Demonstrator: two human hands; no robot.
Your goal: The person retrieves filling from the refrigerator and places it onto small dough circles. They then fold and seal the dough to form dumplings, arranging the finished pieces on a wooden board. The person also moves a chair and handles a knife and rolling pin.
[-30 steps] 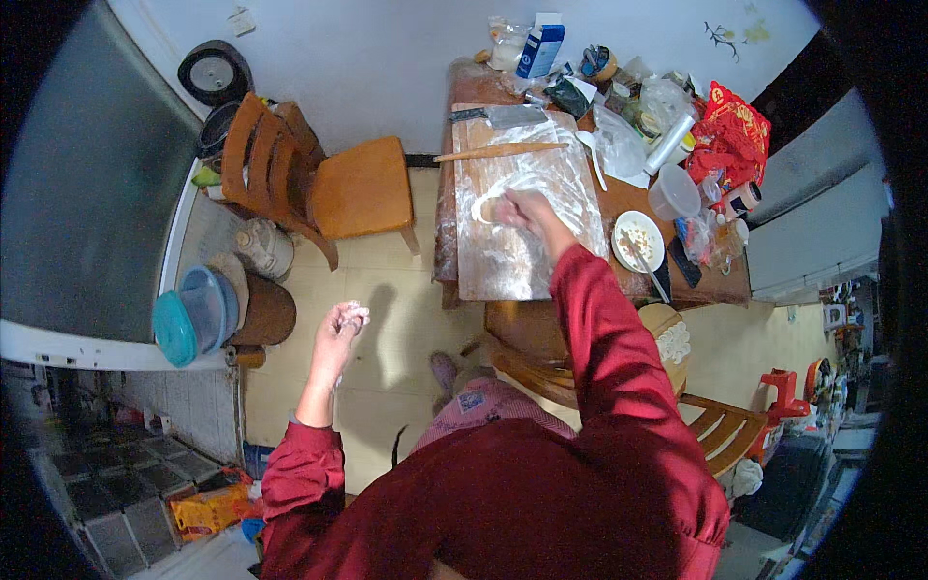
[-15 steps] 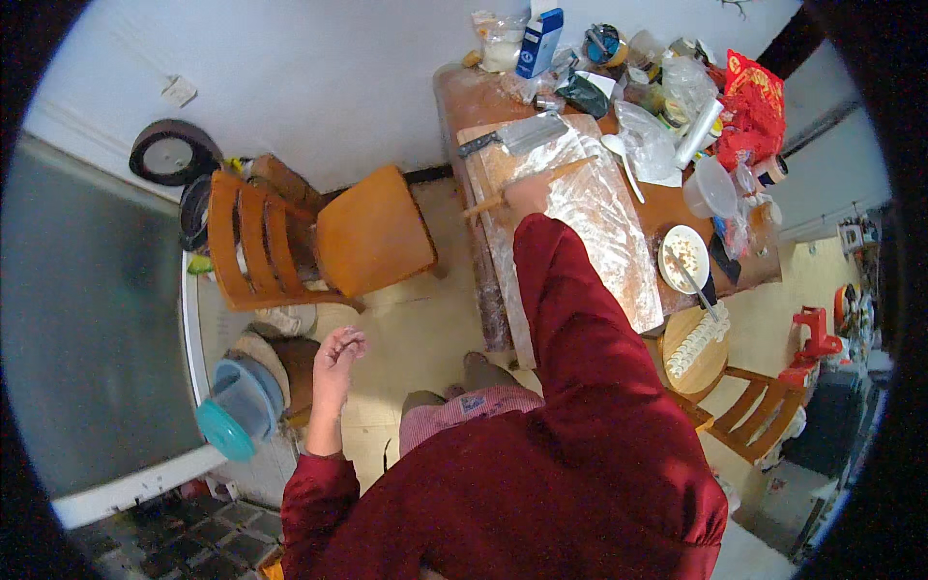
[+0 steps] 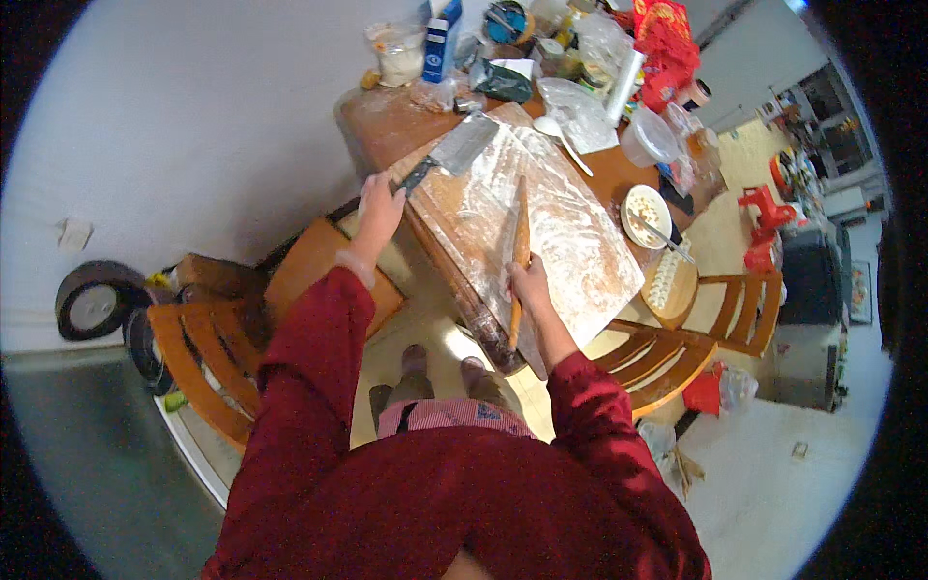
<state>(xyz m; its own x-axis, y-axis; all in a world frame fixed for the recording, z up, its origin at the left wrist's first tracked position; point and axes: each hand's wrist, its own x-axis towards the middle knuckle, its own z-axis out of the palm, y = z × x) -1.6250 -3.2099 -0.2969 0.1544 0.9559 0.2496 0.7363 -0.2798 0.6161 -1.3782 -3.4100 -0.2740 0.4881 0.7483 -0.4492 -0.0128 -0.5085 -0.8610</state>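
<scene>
A long tapered wooden rolling pin point(image 3: 523, 227) is in my right hand point(image 3: 529, 280), which is closed round its lower half. The pin lies lengthwise over the near part of a flour-dusted wooden board point(image 3: 580, 275). At the board's far left corner, my left hand point(image 3: 380, 208) reaches out with its fingers closed at the end of a cleaver's black handle. The cleaver point(image 3: 466, 145) rests on the board, its broad blade pointing away to the right. White flour covers much of the board's surface.
A white bowl point(image 3: 646, 217) of filling with a utensil stands right of the board, near a white spoon point(image 3: 564, 145). Bags, a blue carton point(image 3: 441, 43) and jars crowd the table's back. Shaped dough pieces point(image 3: 663, 278) sit on a chair point(image 3: 739, 309). Another chair point(image 3: 329, 275) stands left.
My left hand has come up from beside my body to the cleaver handle. My right hand has drawn the rolling pin nearer and turned it lengthwise. The view has swung right.
</scene>
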